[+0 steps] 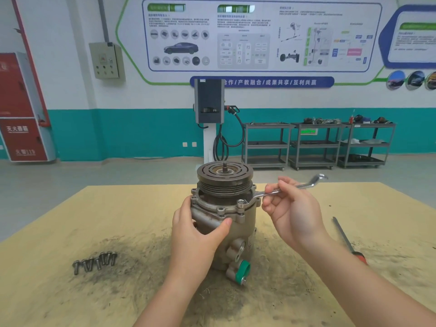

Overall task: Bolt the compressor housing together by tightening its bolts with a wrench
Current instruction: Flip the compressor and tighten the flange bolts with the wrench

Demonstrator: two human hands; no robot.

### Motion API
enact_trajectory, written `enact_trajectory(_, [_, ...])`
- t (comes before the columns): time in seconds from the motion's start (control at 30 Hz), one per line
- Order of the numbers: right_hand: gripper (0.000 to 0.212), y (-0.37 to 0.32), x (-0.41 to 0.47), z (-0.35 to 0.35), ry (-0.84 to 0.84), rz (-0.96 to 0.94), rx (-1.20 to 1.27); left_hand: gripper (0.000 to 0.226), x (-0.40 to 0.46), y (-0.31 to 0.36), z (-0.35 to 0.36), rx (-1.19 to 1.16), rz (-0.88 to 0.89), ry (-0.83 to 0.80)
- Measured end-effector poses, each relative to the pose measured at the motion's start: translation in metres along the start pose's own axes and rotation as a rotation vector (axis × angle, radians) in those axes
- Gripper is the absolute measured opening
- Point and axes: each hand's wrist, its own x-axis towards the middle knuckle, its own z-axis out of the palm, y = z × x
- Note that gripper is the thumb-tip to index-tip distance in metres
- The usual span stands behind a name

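The metal compressor housing [245, 223] stands upright in the middle of the table, its dark grooved pulley [224, 177] on top and a green cap [243, 271] low at its front. My left hand [197, 228] grips the housing's left side, thumb across the front. A silver ring wrench [280, 191] sits with its ring end over a bolt [241, 204] on the front flange. My right hand [291, 208] pinches the wrench's shaft near its middle, and the far end sticks out to the upper right.
Several loose bolts [95, 264] lie on the table [59, 232] at the left, on a dark grimy patch. A screwdriver with a red handle [349, 241] lies at the right. Metal shelf carts [316, 145] and a charging post [209, 119] stand beyond the table.
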Motion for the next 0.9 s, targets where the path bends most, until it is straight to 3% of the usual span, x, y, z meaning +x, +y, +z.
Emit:
enact_trajectory(0.1, [0.018,0.014,-0.011,-0.004,0.067,-0.189,0.042,0.076,-0.001,0.003,0.000,-0.008,0.014,0.005])
enact_trajectory(0.2, [0.033,0.021,-0.020,-0.006,0.017,-0.417,-0.009,0.070,-0.001,0.003,0.000,-0.015,0.026,0.017])
enact_trajectory(0.33, [0.041,0.028,-0.029,-0.004,-0.158,-0.786,-0.374,0.084,-0.002,0.005,0.001,-0.035,0.029,0.013])
enact_trajectory(0.47, [0.031,0.033,-0.044,0.002,-0.258,-1.022,-0.735,0.086,-0.002,0.006,0.002,-0.036,0.020,0.016])
enact_trajectory(0.6, [0.025,0.043,-0.052,0.007,-0.338,-1.120,-1.086,0.088,0.001,0.003,0.001,-0.014,0.014,0.018])
enact_trajectory(0.73, [0.023,0.040,-0.054,0.009,-0.386,-1.218,-1.179,0.098,0.002,0.004,0.001,0.037,0.026,0.035])
enact_trajectory(0.8, [0.026,0.032,-0.053,0.010,-0.401,-1.241,-1.113,0.101,0.002,0.006,0.000,0.058,0.018,0.014])
enact_trajectory(0.9, [0.016,0.015,-0.049,0.019,-0.260,-0.992,-0.778,0.090,0.001,0.004,0.001,0.066,-0.006,-0.007])
